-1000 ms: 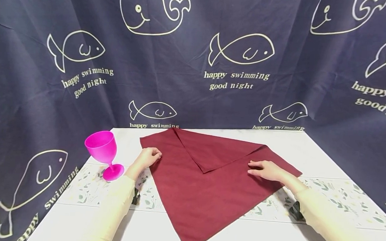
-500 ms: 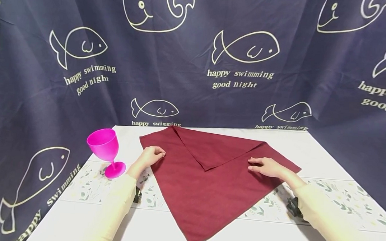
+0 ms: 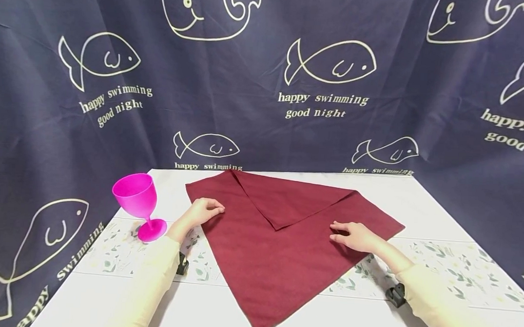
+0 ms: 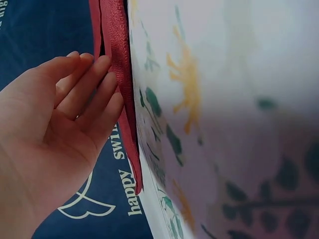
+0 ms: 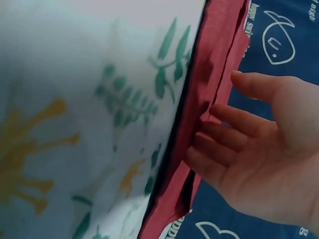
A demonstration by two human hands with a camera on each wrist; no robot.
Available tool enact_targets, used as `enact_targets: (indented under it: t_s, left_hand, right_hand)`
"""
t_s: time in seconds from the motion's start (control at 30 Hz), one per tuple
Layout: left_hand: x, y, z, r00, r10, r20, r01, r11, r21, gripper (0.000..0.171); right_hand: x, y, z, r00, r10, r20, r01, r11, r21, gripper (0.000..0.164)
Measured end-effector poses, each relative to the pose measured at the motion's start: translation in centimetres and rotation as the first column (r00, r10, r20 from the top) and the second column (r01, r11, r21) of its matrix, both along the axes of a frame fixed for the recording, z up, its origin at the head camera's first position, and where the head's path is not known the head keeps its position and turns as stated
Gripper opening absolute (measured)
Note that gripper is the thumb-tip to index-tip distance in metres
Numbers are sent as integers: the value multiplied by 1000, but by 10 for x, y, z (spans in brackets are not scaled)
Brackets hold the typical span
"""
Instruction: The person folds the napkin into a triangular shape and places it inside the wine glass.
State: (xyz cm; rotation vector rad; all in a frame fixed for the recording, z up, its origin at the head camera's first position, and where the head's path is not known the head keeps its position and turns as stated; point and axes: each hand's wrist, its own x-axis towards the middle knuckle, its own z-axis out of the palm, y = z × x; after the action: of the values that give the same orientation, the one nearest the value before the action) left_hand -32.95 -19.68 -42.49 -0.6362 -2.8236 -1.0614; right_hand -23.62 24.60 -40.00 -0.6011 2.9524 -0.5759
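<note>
Cloth [image 3: 266,276], dark red, one piece: spread on the table, in the middle of the head view. One corner points toward the person; another lies to the left, a third to the right. Far part folded back over the rest as a triangular flap [image 3: 291,199], its tip near the middle of the cloth, its fold close to the table's far edge.

Left hand [image 3: 203,211]: over the cloth's left edge, palm inward, fingers together and loosely bent. Grip released. Whether the fingertips touch the cloth cannot be told.

Right hand [image 3: 356,237]: over the right part of the cloth, fingers extended with a slight bend, thumb apart from them. Grip released; contact with the cloth likewise uncertain.

Sleeves, pale yellow, a pair: left sleeve [image 3: 151,285] and right sleeve [image 3: 440,303]. A small black device at each wrist, left device [image 3: 182,264] and right device [image 3: 396,295].

Goblet [image 3: 141,201], bright pink, stemmed: upright on the table, left of the cloth and apart from it, beside the left forearm.

Table [image 3: 194,312], white, crossed by a band [image 3: 452,269] of leaf and flower print, partly under the cloth.

Curtain [image 3: 256,104], navy, behind and at both sides: pale outlines of fish and whales, lettered "happy swimming good night".
</note>
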Motion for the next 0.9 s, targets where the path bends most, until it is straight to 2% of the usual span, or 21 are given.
enact_targets:
  t_s: [0.23, 0.37, 0.47, 0.7, 0.9]
  left_hand:
    - [3, 1, 2, 998, -37, 47, 36, 999, 6, 13]
    - [5, 3, 3, 994, -27, 109, 25, 1000, 19, 20]
    - [7, 4, 4, 992, -15, 128, 14, 1000, 5, 23]
    - [8, 4, 3, 994, -10, 110, 14, 999, -36, 26]
    - [9, 5, 3, 997, -9, 76, 13, 999, -46, 25]
  right_hand:
    - [-9, 10, -3, 999, 26, 35, -26, 1000, -17, 56]
    - [-16, 13, -5, 996, 59, 68, -58, 998, -16, 62]
    - [-22, 15, -7, 995, 74, 67, -73, 997, -13, 62]
    - [-35, 18, -8, 993, 85, 77, -83, 996, -29, 59]
    - [-41, 15, -6, 992, 79, 94, -75, 997, -36, 60]
